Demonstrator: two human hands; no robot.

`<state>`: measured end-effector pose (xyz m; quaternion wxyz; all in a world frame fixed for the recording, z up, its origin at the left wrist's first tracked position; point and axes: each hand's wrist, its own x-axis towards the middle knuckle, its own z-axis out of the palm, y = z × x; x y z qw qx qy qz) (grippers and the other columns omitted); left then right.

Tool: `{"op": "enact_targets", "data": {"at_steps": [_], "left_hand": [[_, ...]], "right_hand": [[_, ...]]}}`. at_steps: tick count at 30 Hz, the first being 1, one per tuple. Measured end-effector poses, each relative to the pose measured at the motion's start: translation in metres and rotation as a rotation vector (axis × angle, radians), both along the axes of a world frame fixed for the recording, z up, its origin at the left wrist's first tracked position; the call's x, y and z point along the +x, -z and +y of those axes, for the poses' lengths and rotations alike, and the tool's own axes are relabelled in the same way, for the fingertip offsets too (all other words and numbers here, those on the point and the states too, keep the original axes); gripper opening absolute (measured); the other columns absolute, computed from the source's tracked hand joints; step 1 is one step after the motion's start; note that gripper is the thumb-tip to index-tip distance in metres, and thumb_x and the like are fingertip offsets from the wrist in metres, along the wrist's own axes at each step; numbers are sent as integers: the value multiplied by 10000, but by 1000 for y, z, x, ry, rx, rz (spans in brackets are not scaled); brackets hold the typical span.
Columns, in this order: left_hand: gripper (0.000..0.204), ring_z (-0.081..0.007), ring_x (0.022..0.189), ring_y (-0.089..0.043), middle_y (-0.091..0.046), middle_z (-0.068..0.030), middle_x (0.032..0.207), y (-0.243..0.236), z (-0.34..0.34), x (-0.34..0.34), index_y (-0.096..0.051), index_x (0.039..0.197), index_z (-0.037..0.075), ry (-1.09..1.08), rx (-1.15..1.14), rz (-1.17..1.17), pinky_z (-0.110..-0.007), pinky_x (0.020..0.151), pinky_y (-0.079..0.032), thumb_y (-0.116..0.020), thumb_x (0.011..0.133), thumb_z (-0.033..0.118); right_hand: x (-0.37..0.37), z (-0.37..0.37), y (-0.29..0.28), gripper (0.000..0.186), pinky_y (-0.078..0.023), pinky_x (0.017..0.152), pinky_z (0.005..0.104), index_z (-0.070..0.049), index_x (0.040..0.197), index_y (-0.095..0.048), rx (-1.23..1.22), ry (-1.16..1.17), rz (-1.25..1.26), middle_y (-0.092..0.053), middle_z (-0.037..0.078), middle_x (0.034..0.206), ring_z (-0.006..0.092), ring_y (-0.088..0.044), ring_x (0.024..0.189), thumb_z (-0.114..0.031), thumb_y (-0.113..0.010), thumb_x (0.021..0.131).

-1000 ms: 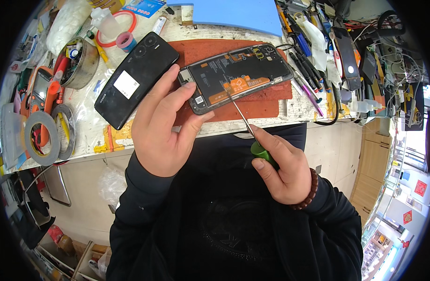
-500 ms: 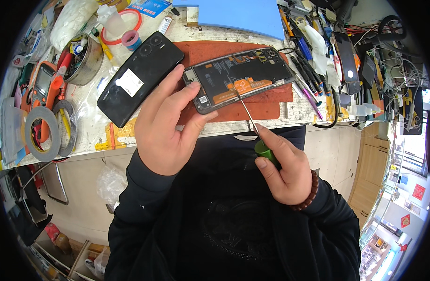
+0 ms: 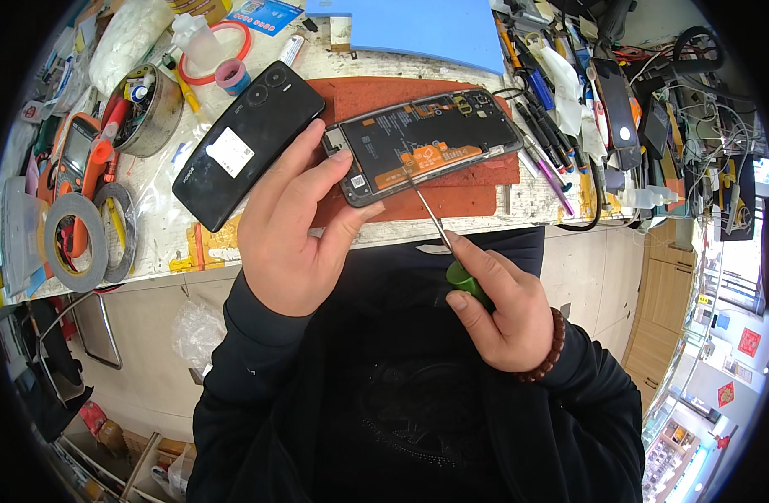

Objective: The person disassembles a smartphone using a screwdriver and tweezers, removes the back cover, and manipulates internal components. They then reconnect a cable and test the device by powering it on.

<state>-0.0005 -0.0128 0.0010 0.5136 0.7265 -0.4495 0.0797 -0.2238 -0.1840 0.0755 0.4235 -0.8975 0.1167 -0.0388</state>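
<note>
Cover (image 3: 258, 134) was off, by your L hand (image 3: 285, 226), which pinched the phone (image 3: 447, 126); R hand (image 3: 506, 310) gripped s/driver (image 3: 466, 279); orange flex (image 3: 434, 157) was still in.

The left hand (image 3: 288, 239) steadies one end of an opened phone (image 3: 384, 138) over a red-brown mat (image 3: 468, 199). The right hand (image 3: 510, 314) grips a green-handled tool (image 3: 435, 222) — its tip at the orange strip (image 3: 434, 157) inside. A black back panel (image 3: 271, 117) — white-labelled — lies near the left hand.
</note>
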Motion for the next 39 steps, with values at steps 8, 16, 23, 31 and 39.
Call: {"op": "enact_targets", "data": {"at_steps": [8,16,23,31,39], "left_hand": [[528,-414,1230,-794,-716,-310,1512,0,0,0,-775,1329,-1,2,-4,-12,-423,1004,-650,-996,860,102],[530,-413,1225,-796,-717,-313,1507,0,0,0,-775,1331,-6,2,-2,-14,-423,999,-653,-995,861,98],[556,-411,1279,-766,-679,-292,1548,5,0,-2,-763,1325,5,6,47,-33,-422,1025,-642,-1011,840,115],[768,-447,1541,-585,-514,-283,1719,-36,13,-7,-623,1517,26,98,113,-156,-521,1270,-479,-1005,867,172],[851,-464,1245,-701,-662,-276,1466,-82,-41,19,-559,1569,-47,159,584,-171,-495,1057,-586,-977,894,261]], "right_hand": [[2,1,-1,633,-638,773,409,25,1640,-585,3,-4,-19,-773,222,1045,376,-790,835,-25,-776,1039],[3,3,1,628,-639,778,411,24,1637,-588,2,-21,-4,-774,223,1061,379,-795,849,-29,-779,1041],[-3,-4,6,636,-633,828,395,14,1655,-552,28,-3,-86,-771,210,1069,370,-796,893,-53,-772,1062],[-27,-30,0,647,-603,899,354,3,1585,-573,246,-42,5,-763,161,1130,283,-777,959,-134,-869,1026],[-65,-41,23,608,-568,812,283,6,1613,-525,693,199,-34,-711,66,1078,129,-679,854,-86,-793,1076]]}}
